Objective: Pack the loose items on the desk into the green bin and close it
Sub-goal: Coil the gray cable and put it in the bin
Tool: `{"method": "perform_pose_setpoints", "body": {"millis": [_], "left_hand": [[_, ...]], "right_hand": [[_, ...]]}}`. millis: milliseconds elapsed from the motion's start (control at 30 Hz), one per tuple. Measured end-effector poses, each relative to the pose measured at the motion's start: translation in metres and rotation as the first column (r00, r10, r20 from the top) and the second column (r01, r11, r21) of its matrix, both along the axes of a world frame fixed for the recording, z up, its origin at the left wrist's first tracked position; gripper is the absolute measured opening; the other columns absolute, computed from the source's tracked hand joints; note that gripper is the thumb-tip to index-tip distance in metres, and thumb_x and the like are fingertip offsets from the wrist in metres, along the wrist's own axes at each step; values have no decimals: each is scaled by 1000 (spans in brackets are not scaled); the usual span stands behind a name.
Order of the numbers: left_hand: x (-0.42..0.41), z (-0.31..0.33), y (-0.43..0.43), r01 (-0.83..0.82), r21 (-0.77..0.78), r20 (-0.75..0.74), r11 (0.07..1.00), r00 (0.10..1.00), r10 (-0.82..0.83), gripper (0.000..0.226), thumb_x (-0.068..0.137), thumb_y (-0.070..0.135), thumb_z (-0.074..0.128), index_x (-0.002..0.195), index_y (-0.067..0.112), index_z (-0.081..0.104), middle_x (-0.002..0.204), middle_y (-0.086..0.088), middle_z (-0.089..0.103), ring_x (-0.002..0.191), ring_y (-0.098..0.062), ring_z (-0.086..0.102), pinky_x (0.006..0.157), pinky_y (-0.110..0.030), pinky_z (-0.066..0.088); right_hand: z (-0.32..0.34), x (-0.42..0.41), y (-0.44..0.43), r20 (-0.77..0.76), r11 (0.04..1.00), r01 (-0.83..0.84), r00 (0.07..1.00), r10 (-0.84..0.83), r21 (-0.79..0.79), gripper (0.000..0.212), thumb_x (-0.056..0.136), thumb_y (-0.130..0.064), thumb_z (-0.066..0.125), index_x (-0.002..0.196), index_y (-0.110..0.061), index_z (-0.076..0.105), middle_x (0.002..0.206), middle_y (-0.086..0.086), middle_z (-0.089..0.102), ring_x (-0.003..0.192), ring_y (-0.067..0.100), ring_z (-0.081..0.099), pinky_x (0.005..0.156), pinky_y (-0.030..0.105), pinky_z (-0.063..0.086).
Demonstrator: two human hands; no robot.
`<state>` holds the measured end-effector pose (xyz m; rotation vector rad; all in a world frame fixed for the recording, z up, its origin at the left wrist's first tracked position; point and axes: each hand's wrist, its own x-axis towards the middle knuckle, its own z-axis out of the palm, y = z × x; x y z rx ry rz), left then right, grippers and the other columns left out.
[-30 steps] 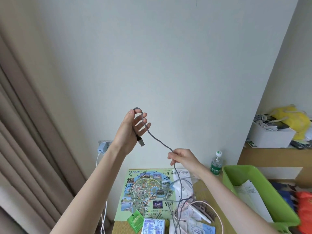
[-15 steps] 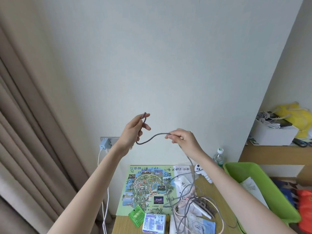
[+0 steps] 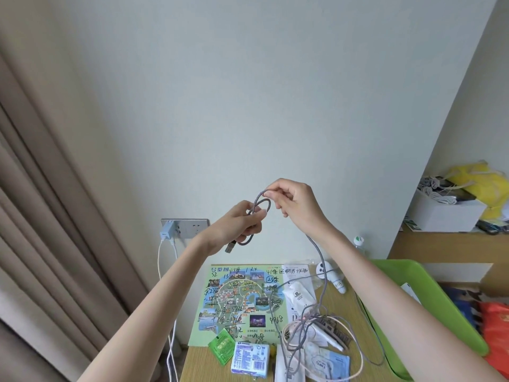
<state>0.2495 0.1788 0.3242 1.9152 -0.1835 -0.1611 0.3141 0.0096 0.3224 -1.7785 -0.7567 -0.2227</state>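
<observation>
**A:** Where's the cable now?

**B:** Up over the bench (image 3: pixel 355 310). The left grip (image 3: pixel 239 221) is curled round a small coil of the grey cable (image 3: pixel 316 249), with the plug dangling below. The right grip (image 3: pixel 294 202) pinches the top of the next loop.

**A:** And the rest of it?

**B:** It trails down into the tangle of cords (image 3: pixel 308 323) beside the green bin (image 3: pixel 407 267).

**A:** What's the risk?

**B:** A snag, I'd guess. Winding on could drag the tangle and the packets near it off the edge. A slack pinch would let the coil spring open.
</observation>
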Motion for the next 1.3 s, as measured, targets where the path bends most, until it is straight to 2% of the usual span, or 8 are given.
{"method": "perform_pose_setpoints", "body": {"millis": [167,400,533,767,833,967,1167,1300], "left_hand": [[2,3,-4,-13,-68,-16,998,1000,12,31,106,30,35,101,10,59,61,7,27,51,-8,17,45,-18,17],[13,10,0,-124,-224,88,967,985,146,36,106,28,34,104,12,67,70,8,42,51,-6,28,44,-14,26],[15,8,-8,-153,-256,86,955,980,180,37,106,29,37,110,15,70,82,7,43,62,-7,36,51,-17,31],[13,8,-27,-142,-252,120,957,977,177,42,106,31,31,115,17,70,115,-3,68,109,-15,58,98,-33,41],[13,9,-31,-137,-271,115,953,978,174,42,106,31,30,108,15,69,102,-2,68,99,-16,61,102,-35,41],[14,9,-34,-186,-327,105,927,967,231,37,106,32,30,86,12,53,82,-2,55,65,-13,56,87,-31,47],[18,12,-18,-311,-497,80,810,913,399,33,106,32,30,79,15,41,61,6,42,49,-9,45,72,-35,42],[23,4,4,-368,-491,82,789,883,463,29,106,32,34,83,15,42,59,7,31,48,-9,32,54,-23,38]], "right_hand": [[-9,0,-6,-114,999,15,993,-9,49,16,95,-20,60,84,-9,63,59,-1,49,50,9,44,50,24,42],[-32,-9,-13,-269,997,-22,962,41,73,42,106,-29,36,74,-8,54,54,-15,32,50,8,28,49,26,26],[-31,-11,-6,-267,996,21,964,3,86,42,105,-32,38,67,-13,45,58,-1,29,48,8,25,47,23,22],[-32,-19,6,-265,990,39,964,-2,134,47,104,-31,40,62,-13,49,45,-8,31,40,8,25,42,21,23],[-32,-22,9,-295,987,33,955,15,155,49,104,-34,41,64,-8,49,43,-9,32,39,10,26,42,25,21],[-32,-25,7,-374,992,-59,923,96,109,53,102,-41,44,70,1,51,44,-4,34,39,13,28,43,27,24],[-35,-21,-18,-512,988,-147,853,101,-49,37,96,-32,58,65,-13,50,49,-6,25,43,12,22,42,23,26],[-29,-16,-38,-504,990,-138,858,98,-42,26,93,-14,60,68,-9,56,48,-4,29,43,12,25,46,24,34]]}}
